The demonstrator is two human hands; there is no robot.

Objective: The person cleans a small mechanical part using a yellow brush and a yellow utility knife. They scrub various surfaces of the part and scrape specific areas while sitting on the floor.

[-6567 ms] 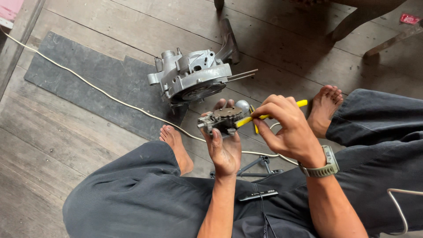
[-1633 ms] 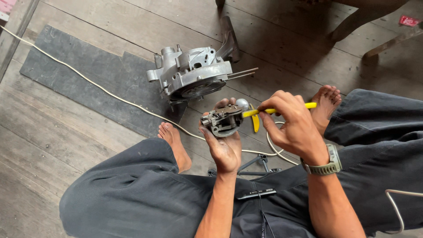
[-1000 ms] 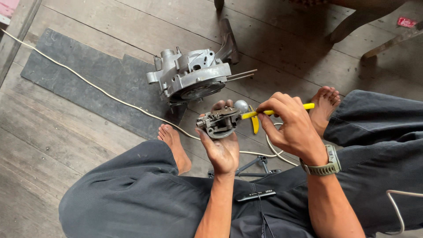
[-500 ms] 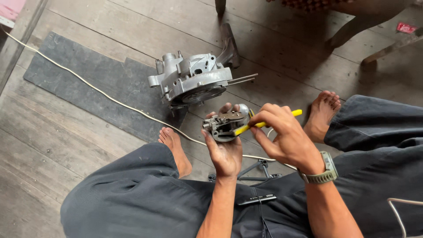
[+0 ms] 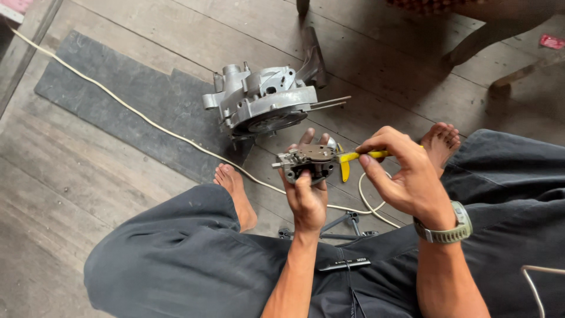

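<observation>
My left hand [image 5: 307, 194] grips a small grey metal carburettor-like part [image 5: 306, 160] from below, held up over my lap. My right hand [image 5: 406, 176] holds yellow-handled pliers [image 5: 353, 159], whose nose meets the right side of the part. A green-strapped watch [image 5: 450, 227] sits on my right wrist. On the floor just beyond the hands lies a larger silver engine casing [image 5: 262, 103] with two studs sticking out to the right.
A dark mat [image 5: 123, 100] lies under the casing on the wooden plank floor. A white cord [image 5: 147, 121] runs diagonally across mat and floor. A cross-shaped metal tool [image 5: 344, 224] lies between my legs. My bare feet [image 5: 235, 191] rest on the planks. Chair legs [image 5: 482, 41] stand at the top right.
The hands, the small part and the pliers stay together with only small shifts. The view has wobbled slightly; the casing has not moved.
</observation>
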